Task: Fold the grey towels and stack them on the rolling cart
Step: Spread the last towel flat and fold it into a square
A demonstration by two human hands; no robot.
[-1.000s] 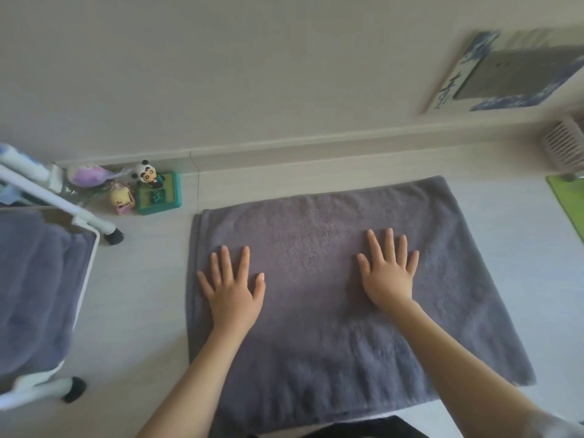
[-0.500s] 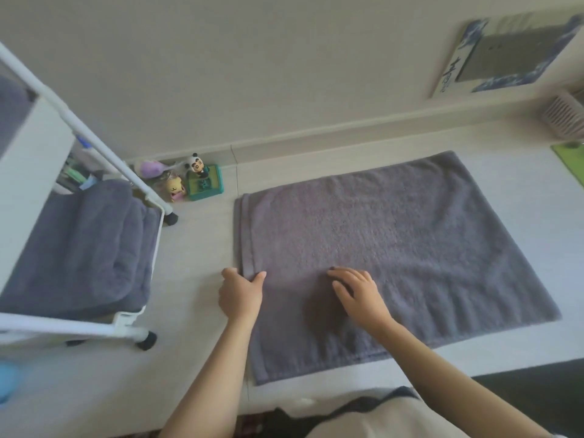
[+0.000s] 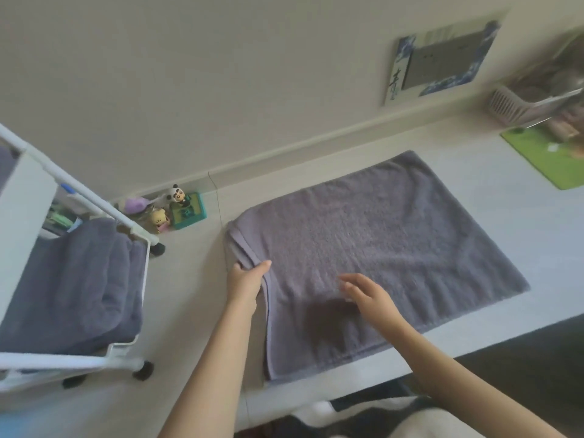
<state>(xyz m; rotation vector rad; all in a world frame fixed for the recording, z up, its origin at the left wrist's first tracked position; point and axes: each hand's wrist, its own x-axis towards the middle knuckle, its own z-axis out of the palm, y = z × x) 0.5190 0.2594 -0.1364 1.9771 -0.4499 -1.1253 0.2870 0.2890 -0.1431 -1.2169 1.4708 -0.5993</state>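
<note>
Left hand (image 3: 246, 279) grip pinches the grey towel (image 3: 373, 248) edge; right hand (image 3: 366, 295) hovers, fingers apart

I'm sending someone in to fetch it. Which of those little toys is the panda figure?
Find the cart at left; past its far wheel, toys sit against the wall. The panda figure stands on a green box, the only black-and-white one beside a yellow figure.

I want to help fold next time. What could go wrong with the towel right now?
Only the left hand pinches the grey towel, at its left edge, so the fold may come out crooked. The right hand is blurred above the cloth, maybe not holding it flat. The small toys sit close and could get knocked.
</note>
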